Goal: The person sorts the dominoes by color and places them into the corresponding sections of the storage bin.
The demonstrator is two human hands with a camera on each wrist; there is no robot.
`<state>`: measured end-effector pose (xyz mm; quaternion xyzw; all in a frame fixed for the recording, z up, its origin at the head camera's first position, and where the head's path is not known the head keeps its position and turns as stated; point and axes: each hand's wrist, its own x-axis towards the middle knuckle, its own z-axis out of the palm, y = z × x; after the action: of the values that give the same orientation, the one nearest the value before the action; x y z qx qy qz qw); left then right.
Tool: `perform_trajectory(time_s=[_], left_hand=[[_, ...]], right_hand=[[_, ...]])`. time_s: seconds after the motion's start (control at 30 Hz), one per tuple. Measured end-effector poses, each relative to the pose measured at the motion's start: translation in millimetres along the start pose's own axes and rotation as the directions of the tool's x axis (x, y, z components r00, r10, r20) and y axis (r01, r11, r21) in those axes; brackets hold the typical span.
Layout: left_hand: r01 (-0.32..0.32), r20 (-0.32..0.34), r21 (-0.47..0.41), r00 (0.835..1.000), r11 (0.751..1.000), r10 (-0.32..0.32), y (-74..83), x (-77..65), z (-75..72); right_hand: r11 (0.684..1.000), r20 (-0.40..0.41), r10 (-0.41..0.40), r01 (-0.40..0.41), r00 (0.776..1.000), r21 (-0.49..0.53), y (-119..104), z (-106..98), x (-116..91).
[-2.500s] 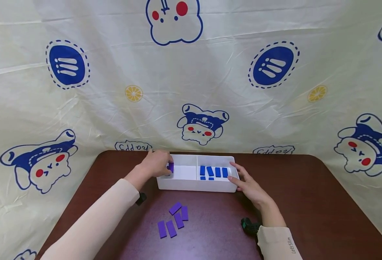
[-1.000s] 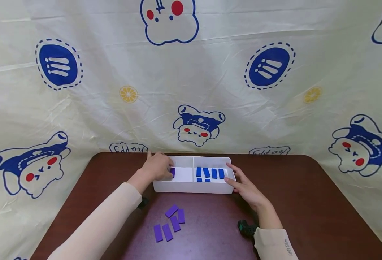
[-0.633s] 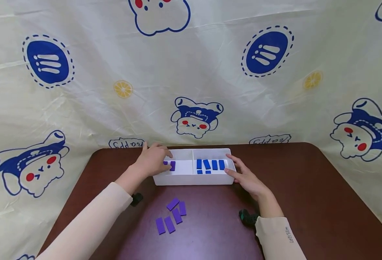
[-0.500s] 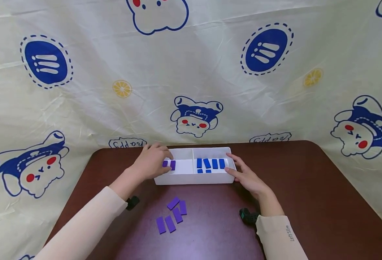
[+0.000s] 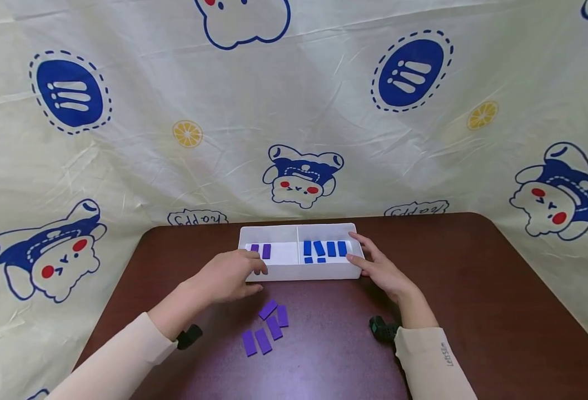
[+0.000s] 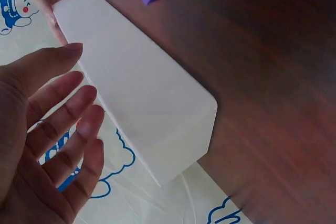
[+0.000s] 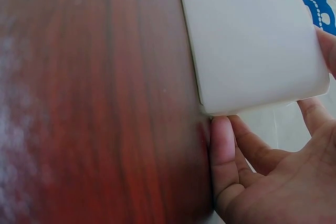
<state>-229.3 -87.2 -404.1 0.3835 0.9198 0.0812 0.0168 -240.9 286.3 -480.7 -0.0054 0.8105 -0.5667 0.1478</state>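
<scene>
A white two-compartment box stands near the far edge of the table. In its left compartment are two purple rectangular blocks; several blue blocks stand in the right one. My left hand, empty with fingers loosely bent, is in front of the box's left end, as the left wrist view also shows. My right hand holds the box's right end, the thumb over the rim and the other fingers along the outer side. Several purple blocks lie on the table before the box.
The dark brown table has rounded far corners. A pale printed cloth hangs right behind it. Each wrist carries a small black device, such as the one by the right sleeve.
My left hand has let go of a purple block in the left compartment and moved out toward me. Two purple blocks now show there. My right hand has stayed on the box.
</scene>
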Motion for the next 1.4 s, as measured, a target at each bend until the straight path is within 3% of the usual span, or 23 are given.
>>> perform_trajectory(time_s=[0.17,0.33,0.57,1.1,1.4], left_hand=[[-0.061,0.072,-0.066,0.995,0.996,0.066,6.2,-5.6,8.1],[-0.167,0.136,-0.057,0.975,0.984,0.174,9.3,-6.1,23.5],[-0.186,0.211,-0.005,0.960,0.983,0.183,7.2,-5.4,40.0],[-0.160,0.159,0.000,0.975,0.987,0.158,0.1,-1.7,48.6],[-0.166,0.156,-0.008,0.974,0.986,0.165,-1.0,0.5,50.3]], right_hand=[[1.000,-0.004,0.003,-0.003,1.000,0.003,-2,-1,1],[1.000,-0.008,0.008,-0.008,1.000,-0.006,-1,0,0],[1.000,-0.010,0.017,-0.017,1.000,-0.001,3,3,-2],[1.000,-0.013,0.009,-0.009,1.000,-0.004,-1,1,-1],[1.000,-0.011,0.005,-0.005,1.000,-0.009,-1,2,0]])
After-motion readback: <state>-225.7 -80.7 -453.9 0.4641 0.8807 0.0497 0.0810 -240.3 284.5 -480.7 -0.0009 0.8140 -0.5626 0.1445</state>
